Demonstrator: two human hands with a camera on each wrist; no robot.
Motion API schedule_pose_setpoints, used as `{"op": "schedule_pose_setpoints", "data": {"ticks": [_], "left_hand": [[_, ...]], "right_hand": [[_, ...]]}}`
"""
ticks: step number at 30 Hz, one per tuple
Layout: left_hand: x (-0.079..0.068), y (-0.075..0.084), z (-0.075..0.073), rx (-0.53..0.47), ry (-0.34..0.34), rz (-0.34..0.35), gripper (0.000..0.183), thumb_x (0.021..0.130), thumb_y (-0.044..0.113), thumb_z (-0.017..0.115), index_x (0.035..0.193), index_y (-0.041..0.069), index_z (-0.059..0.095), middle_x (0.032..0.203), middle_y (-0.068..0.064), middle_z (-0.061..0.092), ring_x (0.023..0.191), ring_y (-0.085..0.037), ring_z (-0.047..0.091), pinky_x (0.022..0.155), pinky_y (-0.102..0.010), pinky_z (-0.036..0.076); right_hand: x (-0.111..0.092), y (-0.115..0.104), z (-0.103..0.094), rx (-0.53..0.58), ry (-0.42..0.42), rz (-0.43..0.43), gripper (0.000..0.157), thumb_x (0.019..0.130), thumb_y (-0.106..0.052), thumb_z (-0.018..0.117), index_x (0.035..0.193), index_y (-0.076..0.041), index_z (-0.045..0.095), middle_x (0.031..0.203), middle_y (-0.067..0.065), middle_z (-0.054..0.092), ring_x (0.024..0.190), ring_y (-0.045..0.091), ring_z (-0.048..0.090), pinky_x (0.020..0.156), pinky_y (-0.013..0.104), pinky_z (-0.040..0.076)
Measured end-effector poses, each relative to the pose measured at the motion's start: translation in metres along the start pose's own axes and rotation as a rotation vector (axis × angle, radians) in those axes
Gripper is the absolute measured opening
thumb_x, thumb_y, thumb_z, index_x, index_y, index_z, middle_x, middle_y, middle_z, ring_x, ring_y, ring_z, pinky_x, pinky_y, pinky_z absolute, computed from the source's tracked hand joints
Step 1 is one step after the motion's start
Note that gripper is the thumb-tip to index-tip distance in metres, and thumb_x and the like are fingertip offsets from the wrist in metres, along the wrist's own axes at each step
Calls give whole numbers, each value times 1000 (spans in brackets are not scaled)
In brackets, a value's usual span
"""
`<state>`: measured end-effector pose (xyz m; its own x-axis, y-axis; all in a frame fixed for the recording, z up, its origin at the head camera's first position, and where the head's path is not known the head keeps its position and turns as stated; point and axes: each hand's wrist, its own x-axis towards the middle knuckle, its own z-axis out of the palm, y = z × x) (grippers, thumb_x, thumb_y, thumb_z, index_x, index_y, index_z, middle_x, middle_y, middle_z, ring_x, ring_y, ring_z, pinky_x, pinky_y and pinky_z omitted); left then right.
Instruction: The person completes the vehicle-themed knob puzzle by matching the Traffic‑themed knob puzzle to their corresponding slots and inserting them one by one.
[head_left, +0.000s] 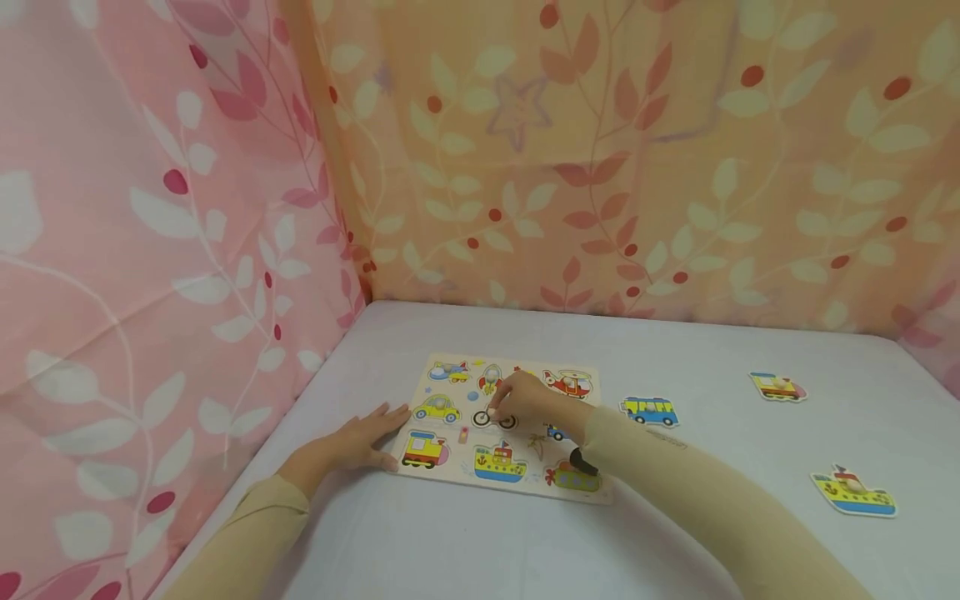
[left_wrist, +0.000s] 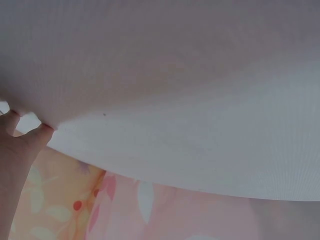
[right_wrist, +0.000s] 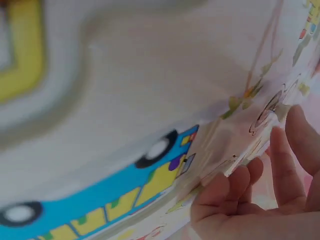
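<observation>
A wooden puzzle board (head_left: 457,435) with printed vehicles lies on the table. My right hand (head_left: 531,398) reaches over its middle, thumb and index finger pinching the bicycle piece (head_left: 504,420) at its bicycle picture. In the right wrist view the fingertips of that hand (right_wrist: 250,195) meet close by the bicycle wheel (right_wrist: 267,112), with a blue and yellow bus picture (right_wrist: 120,200) nearer the camera. My left hand (head_left: 363,439) rests with spread fingers at the board's left edge. Only part of the left hand (left_wrist: 22,145) appears in the left wrist view.
Right of the board lie a bus piece (head_left: 649,411), a train piece (head_left: 778,387) and a ship piece (head_left: 855,492). The white table (head_left: 480,542) meets flowered curtains (head_left: 480,208) at the back and left. On the board are a yellow car (head_left: 437,409) and a red helicopter (head_left: 570,384).
</observation>
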<state>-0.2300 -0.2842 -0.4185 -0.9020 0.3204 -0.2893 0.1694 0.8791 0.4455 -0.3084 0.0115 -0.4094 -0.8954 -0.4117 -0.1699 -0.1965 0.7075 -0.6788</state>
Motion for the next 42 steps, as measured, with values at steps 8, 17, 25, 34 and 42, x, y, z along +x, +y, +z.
{"op": "schedule_pose_setpoints", "data": {"ticks": [8, 17, 25, 34, 42], "left_hand": [[1, 0, 4, 15, 4, 6, 91, 79, 34, 78, 153, 12, 31, 159, -11, 25, 147, -38, 8, 113, -63, 3], [-1, 1, 1, 26, 11, 3, 90, 79, 35, 79, 153, 13, 32, 158, -12, 25, 146, -39, 9, 113, -64, 4], [0, 1, 2, 17, 8, -2, 91, 79, 34, 79, 153, 12, 31, 159, -14, 24, 146, -40, 9, 112, -64, 4], [1, -4, 4, 30, 3, -3, 92, 79, 36, 79, 154, 13, 30, 159, -12, 24, 146, -39, 8, 112, -64, 4], [3, -2, 3, 26, 8, -13, 92, 79, 35, 79, 154, 15, 29, 159, -12, 23, 147, -39, 7, 112, -64, 3]], "right_hand": [[-25, 18, -33, 99, 99, -3, 17, 83, -9, 76, 99, -4, 74, 112, 15, 61, 104, 31, 55, 84, 40, 51], [-56, 44, -76, 144, 165, 77, 23, 86, -11, 73, 106, -1, 71, 114, 17, 58, 107, 33, 48, 88, 46, 45], [-79, 85, -105, 158, 193, 140, 33, 88, -18, 70, 116, 0, 66, 129, 29, 50, 115, 43, 47, 94, 58, 42], [-90, 123, -118, 211, 170, 244, 44, 90, -23, 69, 128, -1, 59, 139, 32, 40, 123, 47, 41, 101, 65, 34], [-93, 156, -132, 228, 60, 324, 52, 87, -28, 73, 130, -3, 59, 140, 34, 38, 120, 45, 40, 97, 59, 40]]}}
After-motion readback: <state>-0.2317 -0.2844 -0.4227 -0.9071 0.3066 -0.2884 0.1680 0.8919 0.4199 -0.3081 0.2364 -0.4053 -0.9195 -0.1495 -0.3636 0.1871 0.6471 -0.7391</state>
